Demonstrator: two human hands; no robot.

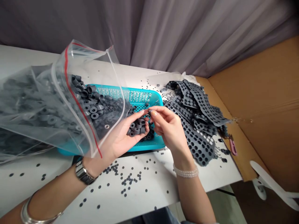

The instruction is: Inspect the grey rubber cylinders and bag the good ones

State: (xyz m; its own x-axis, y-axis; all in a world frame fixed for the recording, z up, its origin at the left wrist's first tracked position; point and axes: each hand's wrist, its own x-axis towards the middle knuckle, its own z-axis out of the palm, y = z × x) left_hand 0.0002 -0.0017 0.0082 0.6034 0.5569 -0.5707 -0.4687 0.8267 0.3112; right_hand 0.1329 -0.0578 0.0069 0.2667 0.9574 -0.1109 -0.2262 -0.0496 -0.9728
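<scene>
My left hand point(123, 133) lies palm up over the turquoise basket point(146, 93), its fingers curled round several short grey hollow cylinders point(137, 126). Close to its fingertips, my right hand point(167, 123) pinches one small dark grey piece point(150, 112) between thumb and fingers. The piece is mostly covered, so its exact shape is unclear. A clear zip bag point(77, 84) with a red stripe leans across the basket's left part, its mouth toward my left wrist. More grey cylinders point(93, 110) show in and around the bag's mouth, and others lie on the basket's floor.
Perforated dark grey sheets point(196, 102) are heaped right of the basket. Small dark discs point(128, 180) are scattered over the white table point(158, 193). A pink-handled tool point(233, 146) lies by the cardboard wall point(261, 102) at right. Grey curtains point(158, 34) hang behind.
</scene>
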